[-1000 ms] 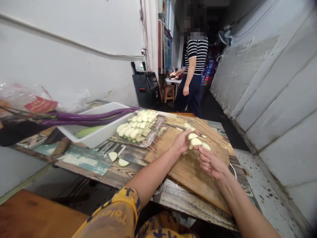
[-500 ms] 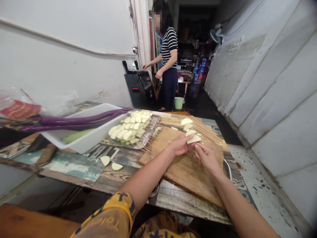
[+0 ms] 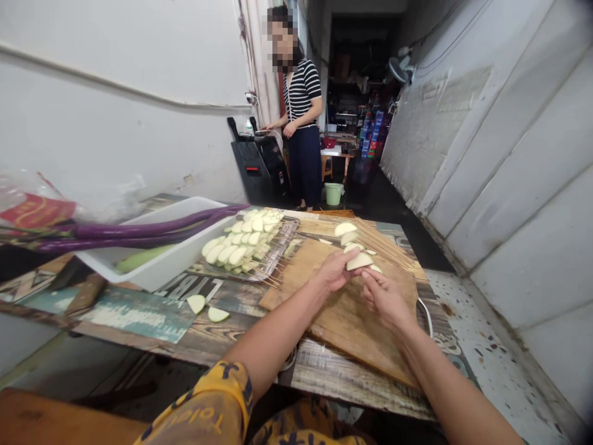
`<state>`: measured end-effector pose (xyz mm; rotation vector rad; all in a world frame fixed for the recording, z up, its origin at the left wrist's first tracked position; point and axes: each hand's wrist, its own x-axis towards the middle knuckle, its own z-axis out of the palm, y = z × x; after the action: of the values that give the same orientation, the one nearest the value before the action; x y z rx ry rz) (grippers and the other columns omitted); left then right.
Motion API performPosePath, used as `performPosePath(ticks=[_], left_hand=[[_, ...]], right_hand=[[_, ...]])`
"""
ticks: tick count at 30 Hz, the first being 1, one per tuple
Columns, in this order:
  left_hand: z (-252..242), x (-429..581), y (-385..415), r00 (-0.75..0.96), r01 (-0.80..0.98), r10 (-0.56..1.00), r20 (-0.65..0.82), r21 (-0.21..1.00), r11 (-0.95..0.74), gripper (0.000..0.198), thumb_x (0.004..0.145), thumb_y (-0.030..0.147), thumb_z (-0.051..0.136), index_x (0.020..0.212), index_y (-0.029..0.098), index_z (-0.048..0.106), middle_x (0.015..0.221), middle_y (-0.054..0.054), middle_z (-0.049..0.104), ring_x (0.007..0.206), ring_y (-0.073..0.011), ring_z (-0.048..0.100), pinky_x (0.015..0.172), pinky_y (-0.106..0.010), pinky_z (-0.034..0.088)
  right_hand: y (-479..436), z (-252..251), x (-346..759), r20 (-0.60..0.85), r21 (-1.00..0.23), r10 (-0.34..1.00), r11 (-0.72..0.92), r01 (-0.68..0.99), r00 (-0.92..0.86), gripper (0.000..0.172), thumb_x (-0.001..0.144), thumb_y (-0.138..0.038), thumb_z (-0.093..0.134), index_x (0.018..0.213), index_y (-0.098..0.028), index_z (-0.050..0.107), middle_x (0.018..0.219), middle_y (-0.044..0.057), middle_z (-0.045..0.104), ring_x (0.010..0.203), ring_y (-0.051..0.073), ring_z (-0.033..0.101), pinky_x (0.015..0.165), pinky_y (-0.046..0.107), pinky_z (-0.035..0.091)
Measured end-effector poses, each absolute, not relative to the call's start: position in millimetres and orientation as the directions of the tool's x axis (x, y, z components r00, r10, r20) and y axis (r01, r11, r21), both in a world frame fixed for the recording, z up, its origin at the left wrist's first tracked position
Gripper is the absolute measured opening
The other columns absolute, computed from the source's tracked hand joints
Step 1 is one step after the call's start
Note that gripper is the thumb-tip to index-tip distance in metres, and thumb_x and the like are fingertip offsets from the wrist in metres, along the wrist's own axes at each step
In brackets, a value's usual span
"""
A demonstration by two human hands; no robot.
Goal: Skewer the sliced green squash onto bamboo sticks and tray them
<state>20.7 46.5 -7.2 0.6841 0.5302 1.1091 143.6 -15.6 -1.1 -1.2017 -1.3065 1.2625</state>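
Over the wooden cutting board (image 3: 315,309), my left hand (image 3: 340,269) is closed around a pale, green-edged eggplant slice (image 3: 359,261). Beyond it, more slices (image 3: 345,229) run away from me in a line and seem threaded on one skewer. Just to the right, my right hand (image 3: 382,293) is closed, thumb and forefinger pinched at the near end of that line. The thin stick in this pinch is barely visible. Left of the board, finished skewers of slices (image 3: 236,241) lie piled on a wire-edged tray (image 3: 273,259).
Bare bamboo skewers (image 3: 384,244) lie behind the board. Long purple eggplants (image 3: 139,232) rest across a white bin (image 3: 157,272) at left. Two loose slices (image 3: 196,303) lie near the table edge. A person in a striped top (image 3: 301,93) stands beyond, by a black speaker (image 3: 262,170).
Both hands and the line of slices have shifted slightly left, with the grip unchanged. The person behind has turned more toward the camera.
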Motion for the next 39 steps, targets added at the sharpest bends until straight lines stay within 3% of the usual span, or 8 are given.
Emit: performPosePath(ticks=[3,7,11,14,18,25,29,39], left_hand=[[-7,20,47,0.391,-0.651,0.92,-0.025,0.699,0.296,0.018,0.079,0.025,0.065,0.086,0.009,0.064,0.076,-0.008,0.067,0.068,-0.0137,0.065,0.053,-0.017,0.048],[-5,18,47,0.431,-0.67,0.902,-0.016,0.664,0.332,0.017,0.082,0.025,0.062,0.086,0.009,0.064,0.077,-0.009,0.067,0.067,-0.0143,0.065,0.054,-0.019,0.05],[-6,16,49,0.439,-0.656,0.897,-0.05,0.664,0.358,0.018,0.083,0.026,0.06,0.089,0.009,0.064,0.086,-0.01,0.068,0.071,-0.0164,0.066,0.053,-0.021,0.051],[-10,15,51,0.45,-0.646,0.89,-0.067,0.664,0.376,0.02,0.083,0.027,0.06,0.092,0.01,0.064,0.09,-0.01,0.068,0.073,-0.0158,0.066,0.054,-0.021,0.052],[-10,17,50,0.386,-0.625,0.915,-0.116,0.697,0.351,0.02,0.083,0.025,0.061,0.095,0.01,0.065,0.089,-0.01,0.068,0.07,-0.0144,0.065,0.052,-0.02,0.052],[1,15,46,0.374,-0.638,0.92,-0.122,0.685,0.35,0.033,0.088,0.039,0.051,0.1,0.01,0.063,0.087,-0.012,0.07,0.069,-0.0177,0.066,0.052,-0.023,0.05],[2,14,45,0.366,-0.641,0.921,-0.132,0.681,0.352,0.033,0.091,0.035,0.045,0.102,0.009,0.062,0.092,-0.013,0.07,0.07,-0.018,0.066,0.047,-0.021,0.047],[3,17,44,0.329,-0.638,0.932,-0.154,0.691,0.339,0.034,0.093,0.03,0.04,0.098,0.006,0.063,0.086,-0.014,0.07,0.077,-0.0197,0.067,0.055,-0.024,0.051]], right_hand=[[-17,6,144,-0.102,-0.994,0.973,-0.109,-0.026,-0.208,0.039,0.074,-0.059,0.055,0.085,-0.022,0.051,0.042,-0.013,0.022,0.033,0.007,0.012,0.031,0.021,0.017],[-16,10,146,-0.129,-0.988,0.955,-0.145,-0.043,-0.267,0.038,0.073,-0.06,0.057,0.08,-0.023,0.048,0.041,-0.014,0.02,0.031,0.006,0.012,0.03,0.021,0.018],[-14,2,145,-0.042,-0.999,0.984,-0.042,0.003,-0.173,0.04,0.071,-0.056,0.059,0.087,-0.02,0.056,0.042,-0.011,0.029,0.035,0.007,0.019,0.035,0.022,0.018],[-12,-4,143,0.049,-0.997,0.995,0.054,0.058,-0.088,0.035,0.069,-0.051,0.062,0.081,-0.018,0.061,0.045,-0.007,0.038,0.041,0.008,0.028,0.04,0.024,0.02],[-11,-8,142,0.077,-0.994,0.996,0.081,0.077,-0.046,0.033,0.072,-0.048,0.059,0.081,-0.017,0.064,0.046,-0.006,0.039,0.042,0.008,0.029,0.04,0.024,0.018],[-15,-2,141,-0.076,-0.995,0.989,-0.082,-0.047,-0.131,0.04,0.071,-0.052,0.058,0.092,-0.018,0.059,0.042,-0.011,0.031,0.034,0.006,0.018,0.034,0.02,0.015],[-15,2,143,-0.153,-0.974,0.963,-0.185,-0.13,-0.221,0.043,0.068,-0.056,0.059,0.09,-0.02,0.054,0.04,-0.015,0.024,0.034,0.005,0.012,0.033,0.018,0.014],[-18,3,139,-0.126,-0.969,0.978,-0.157,-0.189,-0.164,0.032,0.069,-0.047,0.063,0.082,-0.018,0.056,0.04,-0.012,0.033,0.034,0.004,0.019,0.034,0.017,0.012]])
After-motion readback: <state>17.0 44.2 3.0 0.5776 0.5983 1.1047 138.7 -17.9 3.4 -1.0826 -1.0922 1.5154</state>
